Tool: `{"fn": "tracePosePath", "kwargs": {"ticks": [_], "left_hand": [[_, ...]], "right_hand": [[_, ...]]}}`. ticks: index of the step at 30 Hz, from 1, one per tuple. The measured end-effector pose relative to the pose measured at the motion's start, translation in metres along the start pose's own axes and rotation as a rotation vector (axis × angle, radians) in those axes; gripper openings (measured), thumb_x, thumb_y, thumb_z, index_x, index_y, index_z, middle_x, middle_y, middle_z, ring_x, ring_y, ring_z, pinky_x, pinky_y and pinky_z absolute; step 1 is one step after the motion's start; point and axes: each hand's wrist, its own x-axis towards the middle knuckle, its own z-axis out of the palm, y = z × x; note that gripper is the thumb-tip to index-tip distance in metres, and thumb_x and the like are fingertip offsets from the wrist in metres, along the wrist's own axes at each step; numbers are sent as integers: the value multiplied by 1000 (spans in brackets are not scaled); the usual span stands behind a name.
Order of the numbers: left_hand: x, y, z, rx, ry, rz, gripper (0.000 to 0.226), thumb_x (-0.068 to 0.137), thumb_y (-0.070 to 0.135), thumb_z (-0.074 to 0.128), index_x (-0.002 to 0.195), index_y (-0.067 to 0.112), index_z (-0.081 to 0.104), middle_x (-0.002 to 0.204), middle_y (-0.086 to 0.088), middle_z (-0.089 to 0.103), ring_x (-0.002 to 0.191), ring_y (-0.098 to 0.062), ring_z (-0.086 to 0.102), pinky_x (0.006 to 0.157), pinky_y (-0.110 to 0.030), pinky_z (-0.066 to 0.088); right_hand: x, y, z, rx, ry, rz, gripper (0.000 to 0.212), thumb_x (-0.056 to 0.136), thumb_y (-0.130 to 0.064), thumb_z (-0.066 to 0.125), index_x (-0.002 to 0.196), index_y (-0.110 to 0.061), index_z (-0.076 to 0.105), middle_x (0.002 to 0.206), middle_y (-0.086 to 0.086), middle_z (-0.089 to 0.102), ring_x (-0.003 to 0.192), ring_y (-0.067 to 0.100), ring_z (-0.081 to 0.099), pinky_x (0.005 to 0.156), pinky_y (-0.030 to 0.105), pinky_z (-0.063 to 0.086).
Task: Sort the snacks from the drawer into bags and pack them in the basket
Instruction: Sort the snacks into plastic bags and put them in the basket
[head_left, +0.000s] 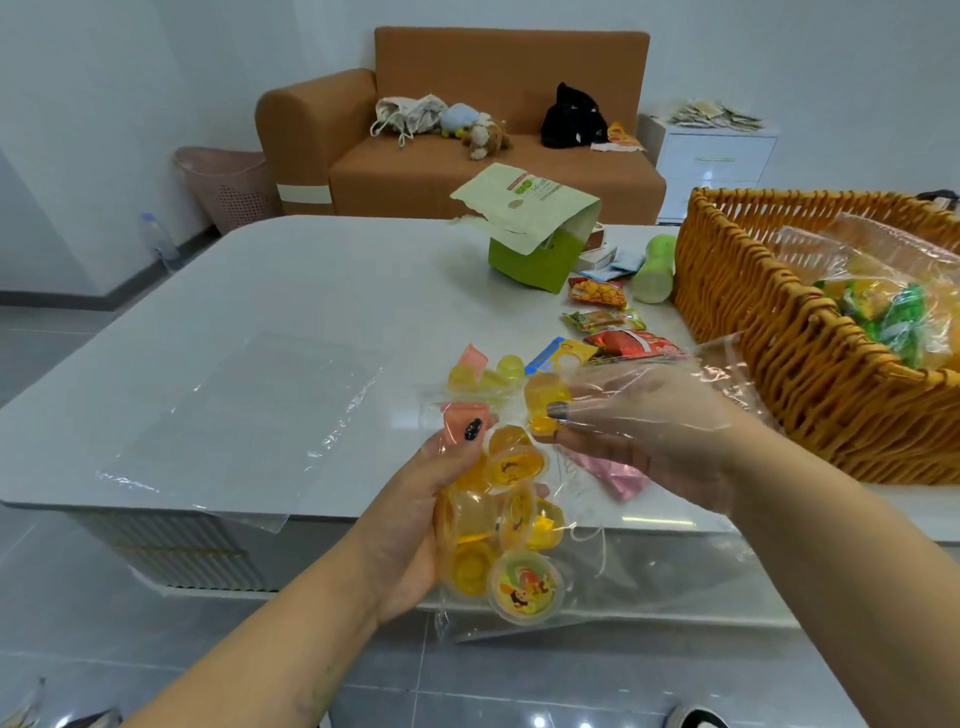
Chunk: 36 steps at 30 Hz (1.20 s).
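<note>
A clear plastic bag (613, 587) with several yellow jelly cups (524, 584) hangs in front of the table's near edge. My left hand (415, 499) grips the bag's left side, fingers curled round the cups. My right hand (649, 431) is inside the bag's mouth and pinches one yellow jelly cup (540, 402). Loose pink and yellow jelly cups (488, 371) lie on the table just behind. The woven basket (789, 332) stands at the right and holds a filled clear bag of green and yellow snacks (883, 306).
An empty clear bag (244, 415) lies flat on the white table (311, 280) at the left. Snack packets (602, 317), a green box (540, 260) with an open paper pouch and a green bottle (657, 270) sit behind. A brown sofa (467, 156) stands beyond.
</note>
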Motion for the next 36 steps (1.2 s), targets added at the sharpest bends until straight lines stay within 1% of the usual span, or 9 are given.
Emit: {"fn": "tracePosePath", "kwargs": {"ticks": [2,5,9,12,16,20,28,32,36], "left_hand": [[0,-1,-1,18,-16,13,52,81,20,72,130,14,58,117,-19,69,103,-39,68,81,-51,57],[1,-2,-3,12,-21,19,55,74,26,69,128,16,61,120,-20,67,106,-40,66,82,-50,57],[3,-2,-3,96,1,33,59,76,32,69,132,17,58,125,-19,65,114,-40,62,93,-55,51],[2,0,-1,129,-6,36,60,76,37,69,132,17,59,126,-18,64,116,-39,62,96,-56,49],[0,-2,1,128,-27,45,59,78,37,67,133,16,58,125,-18,65,108,-34,65,92,-52,52],[0,-2,1,109,-35,52,57,79,35,66,132,16,58,122,-17,67,103,-32,68,85,-52,56],[1,-5,-3,62,21,39,52,75,36,67,121,15,64,110,-14,71,91,-27,71,74,-46,59],[2,-5,-8,12,85,13,45,87,37,67,125,13,63,116,-16,69,98,-31,69,79,-47,56],[1,3,-15,-138,157,92,46,82,44,59,110,10,73,109,-15,72,95,-29,70,90,-47,51]], "right_hand": [[-4,7,3,-128,-32,-34,18,73,-7,69,90,-1,67,97,16,71,69,7,71,61,13,55],[-3,12,4,-128,8,-94,54,52,-31,82,94,0,69,97,19,73,76,20,72,67,20,58],[3,7,5,-138,26,-101,29,78,3,70,106,0,71,97,17,74,84,24,72,69,20,57],[1,7,5,-22,-60,-52,28,83,6,61,108,-2,69,105,13,73,93,22,71,74,20,57],[0,9,4,-406,14,-63,14,77,-22,74,81,-9,74,83,12,73,69,17,65,59,24,48],[-2,10,10,-549,84,-133,23,87,-15,66,64,-13,67,53,-2,60,42,5,49,40,15,36],[-5,0,14,-473,-173,42,28,100,-16,45,122,-16,62,45,8,49,36,11,26,39,22,17],[-6,-11,17,-501,-203,16,24,100,-17,44,115,-25,61,55,7,60,42,12,41,40,21,30],[-9,-38,8,-268,1,-175,24,97,-5,48,111,-12,66,70,9,70,55,15,60,49,22,48]]}}
